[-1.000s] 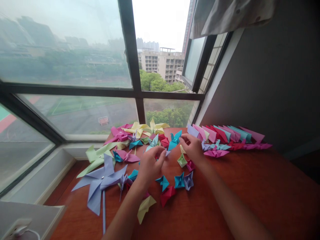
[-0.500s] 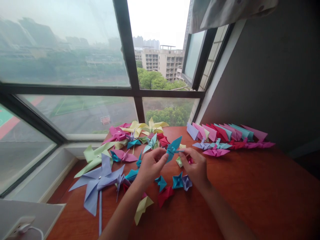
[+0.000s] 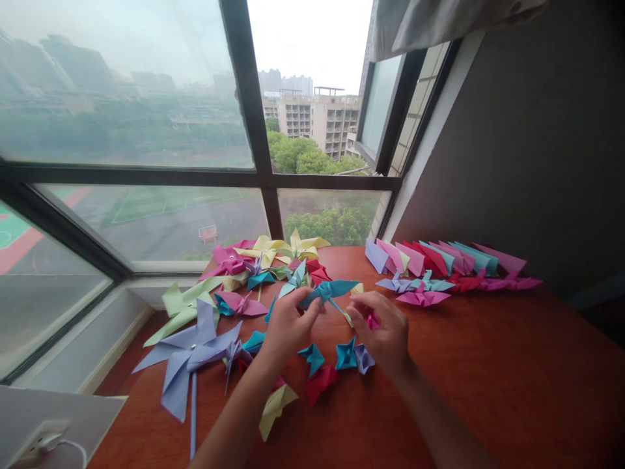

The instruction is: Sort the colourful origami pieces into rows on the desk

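Note:
A blue origami crane (image 3: 332,290) is pinched between the thumb and fingers of my left hand (image 3: 290,322). One wing stretches to the right, and a thin pointed end slants down toward my other hand. My right hand (image 3: 383,326) is just right of the crane, its thumb and forefinger apart and apparently off the paper. Below the hands on the table lie a blue folded paper piece (image 3: 346,354), a purple folded piece (image 3: 364,358), a smaller blue piece (image 3: 312,358) and a red one (image 3: 321,384). A pale yellow folded paper (image 3: 277,410) lies nearer, by my left forearm.
A purple pinwheel (image 3: 193,352) on a stick and a green pinwheel (image 3: 183,306) lie left on the brown table (image 3: 488,378). Yellow pinwheels (image 3: 297,247) are at the back. Several folded papers (image 3: 430,257) line up at right behind paper cranes (image 3: 424,298). Windows stand beyond.
The blue crane has turned, its wing swinging from upright to pointing right. My right fingers have come off its thin end and spread slightly; my left hand still holds it.

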Motion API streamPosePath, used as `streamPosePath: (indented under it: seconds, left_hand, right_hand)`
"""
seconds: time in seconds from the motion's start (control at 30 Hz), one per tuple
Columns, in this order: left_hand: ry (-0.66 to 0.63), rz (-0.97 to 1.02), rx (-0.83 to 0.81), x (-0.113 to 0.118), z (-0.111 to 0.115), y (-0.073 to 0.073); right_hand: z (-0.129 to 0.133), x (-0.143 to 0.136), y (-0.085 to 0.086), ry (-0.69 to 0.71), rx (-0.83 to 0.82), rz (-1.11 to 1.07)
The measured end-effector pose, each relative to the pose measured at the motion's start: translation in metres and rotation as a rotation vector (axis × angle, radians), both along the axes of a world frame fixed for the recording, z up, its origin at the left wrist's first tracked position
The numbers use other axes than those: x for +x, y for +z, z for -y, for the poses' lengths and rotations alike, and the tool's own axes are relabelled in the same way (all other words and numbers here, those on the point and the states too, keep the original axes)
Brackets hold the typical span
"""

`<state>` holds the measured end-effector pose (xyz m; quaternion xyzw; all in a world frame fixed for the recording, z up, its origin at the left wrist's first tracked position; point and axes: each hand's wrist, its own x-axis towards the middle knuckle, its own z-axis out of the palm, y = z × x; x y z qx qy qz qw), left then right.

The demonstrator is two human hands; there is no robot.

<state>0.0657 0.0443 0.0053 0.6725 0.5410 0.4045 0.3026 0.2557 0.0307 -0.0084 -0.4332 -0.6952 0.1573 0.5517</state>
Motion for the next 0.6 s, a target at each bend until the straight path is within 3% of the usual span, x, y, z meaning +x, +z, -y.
streamPosePath:
  seconds: [0.17, 0.4, 0.6]
  left_hand:
    - [0.012, -0.050, 0.011, 0.001, 0.000, 0.000]
    - [-0.030, -0.117, 0.050, 0.002, 0.001, -0.001]
    - [-0.074, -0.161, 0.071, 0.002, 0.002, -0.002]
  right_hand:
    - [-0.010, 0.010, 0.000, -0.117, -0.040, -0.123]
    - [-0.020, 0.011, -0.009, 0.074, -0.295, -0.173]
    - [-0.020, 0.010, -0.012, 0.126, -0.412, -0.163]
